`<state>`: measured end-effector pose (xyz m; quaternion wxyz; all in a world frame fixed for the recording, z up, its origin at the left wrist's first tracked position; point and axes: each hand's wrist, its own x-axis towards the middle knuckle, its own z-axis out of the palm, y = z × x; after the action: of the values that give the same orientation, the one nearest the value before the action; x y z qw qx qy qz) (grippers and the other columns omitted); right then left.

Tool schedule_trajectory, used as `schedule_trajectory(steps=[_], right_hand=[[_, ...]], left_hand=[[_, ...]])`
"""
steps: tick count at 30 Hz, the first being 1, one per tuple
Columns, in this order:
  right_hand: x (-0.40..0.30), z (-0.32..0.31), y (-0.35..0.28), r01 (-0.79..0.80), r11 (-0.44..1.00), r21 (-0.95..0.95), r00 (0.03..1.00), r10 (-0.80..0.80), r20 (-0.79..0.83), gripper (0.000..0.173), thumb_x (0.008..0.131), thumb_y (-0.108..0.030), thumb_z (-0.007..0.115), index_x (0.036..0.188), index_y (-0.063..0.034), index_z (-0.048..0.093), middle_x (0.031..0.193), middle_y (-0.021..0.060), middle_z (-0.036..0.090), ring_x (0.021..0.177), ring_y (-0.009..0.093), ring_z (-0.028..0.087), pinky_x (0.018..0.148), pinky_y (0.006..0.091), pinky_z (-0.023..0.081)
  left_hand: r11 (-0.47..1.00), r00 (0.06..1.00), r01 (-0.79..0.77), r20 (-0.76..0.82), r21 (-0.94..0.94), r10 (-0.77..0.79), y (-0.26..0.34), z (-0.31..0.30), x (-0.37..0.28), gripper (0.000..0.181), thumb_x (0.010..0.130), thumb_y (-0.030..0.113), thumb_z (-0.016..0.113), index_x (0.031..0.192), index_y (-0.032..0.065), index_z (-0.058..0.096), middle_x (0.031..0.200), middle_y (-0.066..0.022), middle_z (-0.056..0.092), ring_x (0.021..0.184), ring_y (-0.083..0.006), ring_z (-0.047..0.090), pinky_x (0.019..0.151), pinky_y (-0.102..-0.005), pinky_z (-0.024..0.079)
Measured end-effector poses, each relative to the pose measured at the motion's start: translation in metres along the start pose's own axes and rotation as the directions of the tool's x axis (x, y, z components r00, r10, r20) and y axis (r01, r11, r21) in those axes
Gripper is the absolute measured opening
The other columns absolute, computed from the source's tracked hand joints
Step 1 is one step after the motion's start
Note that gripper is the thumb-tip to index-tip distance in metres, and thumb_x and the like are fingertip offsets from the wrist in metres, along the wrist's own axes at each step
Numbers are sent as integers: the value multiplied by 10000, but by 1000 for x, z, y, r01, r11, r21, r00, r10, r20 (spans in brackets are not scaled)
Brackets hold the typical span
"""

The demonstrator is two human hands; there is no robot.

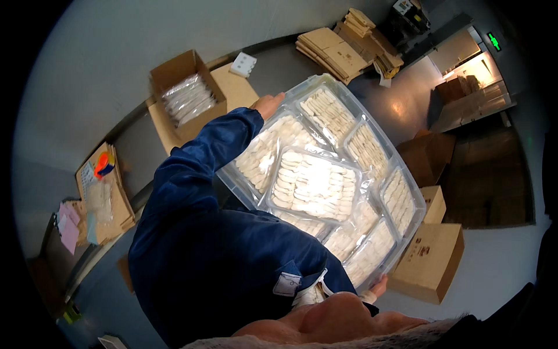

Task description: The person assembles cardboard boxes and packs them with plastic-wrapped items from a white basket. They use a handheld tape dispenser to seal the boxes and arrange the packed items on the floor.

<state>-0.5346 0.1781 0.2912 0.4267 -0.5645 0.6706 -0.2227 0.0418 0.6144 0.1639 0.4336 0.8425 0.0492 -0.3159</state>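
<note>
A large clear plastic bin (407, 181) spans the space before my chest. Inside it lie several sealed plastic trays of pale, finger-shaped pieces in rows; one such tray (314, 185) rests on top of the others and shines with glare. My left hand (268, 105) grips the bin's rim at its upper left side. At the bin's lower right corner is my right hand (378, 288), its fingers against the outer wall; most of that hand is hidden.
An open carton (196, 118) of clear-wrapped packs stands at the left. Flattened cardboard (333, 52) is piled at the top. Closed cartons (429, 261) sit on the floor at the right. A tape roll (104, 164) lies on cardboard at far left.
</note>
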Motion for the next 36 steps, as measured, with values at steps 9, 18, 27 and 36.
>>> schedule_trajectory(steps=[9, 18, 27, 36], right_hand=[[9, -19, 26, -106, 991, -85, 994, 104, -27, 316, 759, -335, 575, 784, -22, 607, 587, -16, 462, 445, 100, 366, 414, 248, 262], [-31, 13, -13, -43, 999, 30, 998, 44, -45, 332, 762, -373, 577, 675, -53, 583, 505, -25, 396, 431, 89, 339, 402, 260, 236], [-11, -19, 11, -2, 974, -225, 992, -27, -122, 429, 755, -392, 575, 732, 35, 611, 580, 18, 465, 523, 121, 402, 472, 276, 309], [-6, 8, -3, 28, 949, -314, 990, -70, -121, 515, 687, -489, 664, 641, 16, 576, 572, 17, 472, 513, 120, 395, 482, 301, 299]], left_hand=[[997, 998, 50, -51, 51, -47, 14, -7, -18, 750, 819, 604, 306, 1094, -56, 534, 1140, -240, 514, 1089, -348, 465, 926, -363, 328], [997, 996, 74, -38, -12, -75, 18, 2, 10, 801, 786, 637, 330, 1134, -64, 503, 1189, -249, 476, 1126, -352, 441, 948, -374, 319], [991, 991, 129, -17, -33, -129, -25, 28, 23, 842, 779, 652, 338, 1166, -85, 463, 1200, -262, 459, 1137, -354, 429, 961, -366, 305], [984, 986, -157, -40, 89, 161, -102, 50, -14, 706, 850, 572, 310, 1068, -70, 508, 1087, -251, 519, 1044, -358, 475, 903, -353, 345]])
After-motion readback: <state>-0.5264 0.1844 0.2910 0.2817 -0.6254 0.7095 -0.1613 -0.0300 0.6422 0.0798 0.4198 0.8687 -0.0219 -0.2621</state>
